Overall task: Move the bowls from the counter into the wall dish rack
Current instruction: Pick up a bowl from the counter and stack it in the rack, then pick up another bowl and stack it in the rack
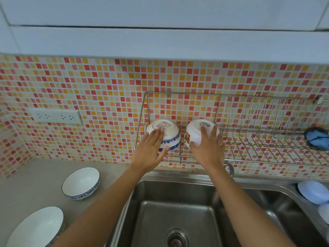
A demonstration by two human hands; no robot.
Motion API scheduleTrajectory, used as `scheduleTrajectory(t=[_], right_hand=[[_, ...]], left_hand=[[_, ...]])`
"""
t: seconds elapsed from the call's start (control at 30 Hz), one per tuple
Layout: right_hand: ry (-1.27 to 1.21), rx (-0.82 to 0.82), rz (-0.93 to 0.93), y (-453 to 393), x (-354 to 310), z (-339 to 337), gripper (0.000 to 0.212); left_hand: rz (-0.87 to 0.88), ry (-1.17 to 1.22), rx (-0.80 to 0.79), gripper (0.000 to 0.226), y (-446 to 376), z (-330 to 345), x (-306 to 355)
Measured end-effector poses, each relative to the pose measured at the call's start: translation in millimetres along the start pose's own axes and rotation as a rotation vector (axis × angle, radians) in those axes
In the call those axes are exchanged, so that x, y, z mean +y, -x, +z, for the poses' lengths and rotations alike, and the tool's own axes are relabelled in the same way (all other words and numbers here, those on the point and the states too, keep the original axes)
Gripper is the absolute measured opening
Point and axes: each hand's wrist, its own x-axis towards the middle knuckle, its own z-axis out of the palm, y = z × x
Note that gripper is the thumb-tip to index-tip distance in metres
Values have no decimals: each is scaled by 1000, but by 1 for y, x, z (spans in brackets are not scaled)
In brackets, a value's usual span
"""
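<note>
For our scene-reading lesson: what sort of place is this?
Probably a home kitchen: a stainless steel sink, a wall-mounted metal wire dish rack over red-and-yellow mosaic tiles, and a blue-patterned white ceramic bowl upturned on it.

Left hand [150,154] and right hand [208,150], like both forearms, are bare.

Single head-worn wide-angle view. Stands at sink [160,193] front edge, faces tiled wall [89,90], tilted forward-down. Close: left hand [151,152] and right hand [208,147] at arm's reach by wire rack [258,139] mid-frame. Counter [35,175] lower left, cupboard underside [160,43] across top.
</note>
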Motion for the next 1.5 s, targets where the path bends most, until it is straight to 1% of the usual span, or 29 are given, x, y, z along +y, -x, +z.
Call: scheduleTrajectory(t=[0.1, 0.17, 0.27, 0.33, 0.43, 0.5, 0.53, 0.6, 0.67, 0.77, 0.83, 0.9, 1.0, 1.13, 1.23, 1.27, 1.33, 1.37, 1.43, 1.5], right_hand=[[25, -3, -40, 7, -1, 0, 66], [34, 4, -52, 12, -2, -1, 65], [62, 43, -74, 26, 0, 4, 65], [66, 101, -99, 42, -3, 8, 65], [-14, 202, -121, 73, -13, 17, 65], [-70, 212, -136, 96, -23, 29, 60], [-122, 199, -138, 107, -30, 37, 62], [-264, 154, -135, 134, -49, 54, 73], [-352, 84, -156, 164, -71, 78, 78], [-424, -153, -170, 210, -109, 122, 77], [-486, -320, -177, 236, -141, 145, 75], [-519, -435, -203, 258, -176, 160, 73], [-541, -563, -201, 283, -231, 177, 73], [-545, -721, -182, 301, -289, 191, 78], [-559, -789, -129, 311, -322, 201, 76], [-571, -792, -103, 313, -329, 207, 75], [-602, -817, 7, 316, -340, 215, 77], [-617, -845, 89, 317, -344, 217, 75], [-634, -877, 201, 317, -349, 221, 64], [-644, -879, 226, 316, -350, 221, 59]], left_hand=[[-15, 4, -1, 74, 2, 2, 0], [-33, -12, 17, 70, 6, 2, 3], [-60, -36, 43, 64, 16, 3, 8], [-58, -22, 76, 64, 27, 7, 8], [-34, 21, 98, 59, 50, 14, 1], [-17, 87, 93, 57, 75, 17, -6], [-20, 130, 83, 56, 90, 16, -11], [-79, 192, 66, 57, 126, 15, -27], [-222, 221, 40, 59, 166, 18, -54], [-475, 235, 19, 63, 230, 27, -116], [-663, 280, 30, 70, 270, 28, -158], [-838, 321, 46, 74, 303, 27, -195], [-1021, 382, 70, 66, 340, 25, -237], [-1145, 529, 86, 65, 368, 31, -268], [-1253, 555, 17, 59, 378, 38, -285], [-1255, 553, -16, 54, 380, 42, -290], [-1196, 555, -40, 45, 383, 50, -296], [-1173, 559, -35, 44, 384, 53, -297], [-1170, 595, -3, 42, 387, 56, -297], [-1154, 607, 44, 39, 387, 57, -297]])
